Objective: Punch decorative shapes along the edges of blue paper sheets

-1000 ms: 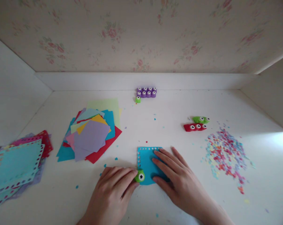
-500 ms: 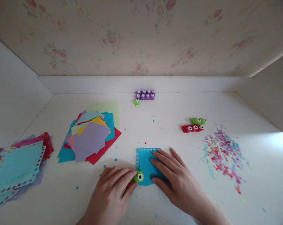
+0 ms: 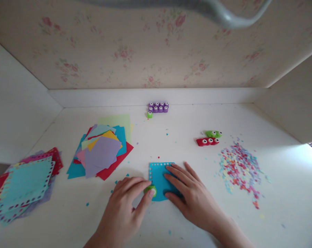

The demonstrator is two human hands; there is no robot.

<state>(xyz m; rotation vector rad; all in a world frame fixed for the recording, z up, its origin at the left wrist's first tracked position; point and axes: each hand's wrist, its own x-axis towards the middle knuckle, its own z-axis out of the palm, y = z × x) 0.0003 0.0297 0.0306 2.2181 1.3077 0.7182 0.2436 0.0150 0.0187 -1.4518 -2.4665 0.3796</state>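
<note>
A blue sheet of paper (image 3: 158, 177) lies on the white table, with small punched holes along its top and left edges. My left hand (image 3: 127, 203) grips a green craft punch (image 3: 150, 190) at the sheet's left edge, the thumb on the punch's white top. Spread fingers of my right hand (image 3: 189, 187) lie flat on the right part of the sheet, covering its right edge. Several tiny blue cut-outs (image 3: 127, 175) are scattered left of the sheet.
Plain coloured papers (image 3: 102, 155) are piled to the left. Punched sheets (image 3: 26, 182) lie at far left. Purple punches (image 3: 158, 108) and one green punch (image 3: 150, 114) stand at the back. Red punches (image 3: 207, 141) and green punches (image 3: 213, 133) sit right, near heaped confetti (image 3: 241, 168).
My left thumb has moved up from the green punch's side onto its top, covering part of the white button. My right hand stays on the paper. The camera view has shifted slightly.
</note>
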